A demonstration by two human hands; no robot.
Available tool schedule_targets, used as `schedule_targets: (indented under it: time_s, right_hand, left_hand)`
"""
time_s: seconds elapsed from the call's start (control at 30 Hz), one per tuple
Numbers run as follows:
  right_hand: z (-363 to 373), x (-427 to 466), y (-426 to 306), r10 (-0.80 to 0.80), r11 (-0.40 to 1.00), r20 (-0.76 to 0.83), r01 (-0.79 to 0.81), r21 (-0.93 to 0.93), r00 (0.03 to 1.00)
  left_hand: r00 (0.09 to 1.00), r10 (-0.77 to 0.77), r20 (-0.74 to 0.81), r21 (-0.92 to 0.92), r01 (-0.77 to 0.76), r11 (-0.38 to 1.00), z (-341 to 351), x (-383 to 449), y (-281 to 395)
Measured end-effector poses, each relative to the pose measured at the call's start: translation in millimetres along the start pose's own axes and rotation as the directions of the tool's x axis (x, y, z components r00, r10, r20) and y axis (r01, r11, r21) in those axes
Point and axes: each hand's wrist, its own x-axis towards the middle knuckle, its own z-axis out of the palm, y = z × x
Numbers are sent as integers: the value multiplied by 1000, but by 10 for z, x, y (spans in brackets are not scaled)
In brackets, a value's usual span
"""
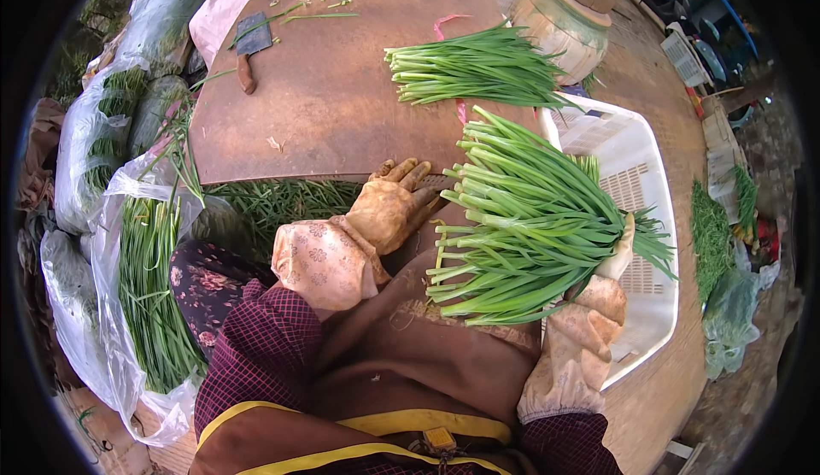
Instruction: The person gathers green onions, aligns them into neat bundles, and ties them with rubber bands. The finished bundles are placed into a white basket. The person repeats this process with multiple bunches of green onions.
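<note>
My right hand [623,245], in a pale stained glove, grips a large bunch of Chinese chives [525,219] around its leafy end. The pale cut stems fan out to the left, over my brown apron [397,359]. Most of my right fingers are hidden by the leaves. My left hand [387,209], in a dirty glove, rests with fingers spread at the near edge of a brown board [307,116] and holds nothing. On the board's right side lies a second chive bunch [474,68], with a pink tie [461,111] partly beneath it.
A cleaver [253,36] with a wooden handle lies at the board's far left. White plastic basket [660,295] at right holds some chives. Plastic bags of chives [150,283] line the left. Loose leaves [288,203] lie below the board. A ceramic jar [557,23] stands behind.
</note>
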Motion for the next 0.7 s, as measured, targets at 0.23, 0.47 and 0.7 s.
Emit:
schedule_targets:
  time_s: [0.23,0.47,0.7]
  right_hand:
    - [-25,-51,65,124,951,23,-126,281,992]
    - [19,-102,-37,121,935,-21,-106,339,992]
    - [-2,-90,-81,76,968,-80,-54,243,994]
  left_hand:
    - [915,-389,108,-83,398,914,-724,-826,-67]
    - [810,-461,363,-914,406,-7,-831,-457,774]
    - [745,-622,242,-941,25,-336,-501,-252,1062]
